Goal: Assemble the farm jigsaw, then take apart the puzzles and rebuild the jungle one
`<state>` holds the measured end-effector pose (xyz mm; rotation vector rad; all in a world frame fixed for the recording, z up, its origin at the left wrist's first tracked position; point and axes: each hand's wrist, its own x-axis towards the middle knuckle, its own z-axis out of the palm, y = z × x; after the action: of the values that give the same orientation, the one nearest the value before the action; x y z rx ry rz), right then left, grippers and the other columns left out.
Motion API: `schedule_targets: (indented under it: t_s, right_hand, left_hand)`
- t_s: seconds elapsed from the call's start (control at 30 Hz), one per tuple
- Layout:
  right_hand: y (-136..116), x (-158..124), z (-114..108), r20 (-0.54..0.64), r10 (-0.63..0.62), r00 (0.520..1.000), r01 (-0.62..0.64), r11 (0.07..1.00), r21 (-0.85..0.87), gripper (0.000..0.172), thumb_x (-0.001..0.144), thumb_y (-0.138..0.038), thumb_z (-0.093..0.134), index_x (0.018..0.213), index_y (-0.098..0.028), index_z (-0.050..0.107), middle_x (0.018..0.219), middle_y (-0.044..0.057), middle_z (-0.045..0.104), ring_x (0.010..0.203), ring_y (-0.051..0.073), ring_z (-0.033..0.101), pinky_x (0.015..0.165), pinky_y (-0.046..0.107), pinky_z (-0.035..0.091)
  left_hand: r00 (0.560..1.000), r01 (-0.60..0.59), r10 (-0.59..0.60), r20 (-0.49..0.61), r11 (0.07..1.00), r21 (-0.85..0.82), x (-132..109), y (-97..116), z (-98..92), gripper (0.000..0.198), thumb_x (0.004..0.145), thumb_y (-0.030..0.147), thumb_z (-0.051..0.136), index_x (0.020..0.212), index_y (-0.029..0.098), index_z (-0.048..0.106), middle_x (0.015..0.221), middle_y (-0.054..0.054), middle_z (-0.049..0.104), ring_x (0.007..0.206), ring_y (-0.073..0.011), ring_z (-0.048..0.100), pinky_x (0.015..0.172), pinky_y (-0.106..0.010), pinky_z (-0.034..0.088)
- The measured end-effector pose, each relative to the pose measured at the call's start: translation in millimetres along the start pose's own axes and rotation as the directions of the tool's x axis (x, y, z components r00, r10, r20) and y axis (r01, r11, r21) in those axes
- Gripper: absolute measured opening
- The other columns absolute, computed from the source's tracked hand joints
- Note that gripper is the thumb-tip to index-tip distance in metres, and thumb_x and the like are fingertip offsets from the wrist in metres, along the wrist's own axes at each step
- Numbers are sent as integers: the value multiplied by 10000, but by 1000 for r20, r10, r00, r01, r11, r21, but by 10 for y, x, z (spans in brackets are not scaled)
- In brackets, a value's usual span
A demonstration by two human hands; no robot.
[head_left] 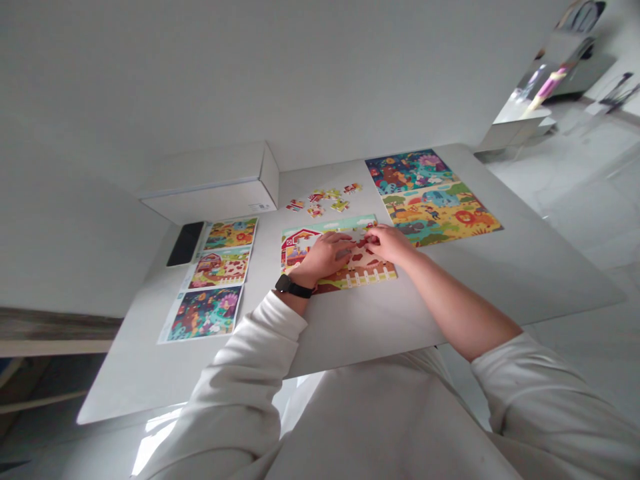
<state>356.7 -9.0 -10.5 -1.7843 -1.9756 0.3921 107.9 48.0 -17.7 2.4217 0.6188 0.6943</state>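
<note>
A partly assembled farm jigsaw puzzle [373,275], with a red barn, a spotted cow and a white fence, lies on the table below both hands. My left hand [327,255] rests over its middle, fingers stretched to the right and slightly bent, hiding part of the picture. At the puzzle's upper right, my right hand [389,243] has its thumb and fingers pinched together on a puzzle piece, mostly covered by the fingertips. Beyond the puzzle, several loose puzzle pieces [316,197] are scattered on the tabletop.
Two animal puzzles [435,200] lie joined edge to edge at the right. On the left are a printed picture sheet [219,270] and a black phone [186,244]. A white box [215,180] stands at the back of the white table [345,333], against the wall.
</note>
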Motion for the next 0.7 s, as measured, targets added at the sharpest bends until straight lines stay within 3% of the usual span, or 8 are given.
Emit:
schedule_targets:
  t_s: [0.23, 0.5, 0.7]
  right_hand:
    - [-49, -14, -28, 15, 15, 1000, -15, 1000, -3, 214, 896, -210, 780, 1106, -225, 816, 1046, 87, 755, 952, 244, 691, 877, 344, 513]
    - [-33, -15, -8, -4, -26, 1000, 26, 999, -34, 208, 916, -209, 763, 1115, -224, 821, 1089, 70, 757, 950, 215, 694, 871, 318, 519]
    - [-29, -23, -24, 24, -46, 999, 46, 999, -26, 166, 900, -242, 802, 1060, -250, 843, 1054, 59, 747, 900, 208, 684, 813, 306, 510]
  left_hand:
    - [999, -38, 41, 35, 997, -70, 8, 138, -47, 196, 899, 336, 780, 1070, 316, 873, 1254, -100, 774, 1177, -325, 694, 1183, -533, 423]
    - [993, -98, 82, 90, 977, 191, -8, 138, -62, 273, 999, 334, 628, 1132, 305, 864, 1324, -63, 775, 1230, -282, 687, 1159, -492, 483]
    - [988, -134, 115, 103, 969, 209, -12, 121, -67, 286, 1015, 365, 627, 1164, 312, 865, 1341, -66, 771, 1219, -275, 705, 1139, -476, 514]
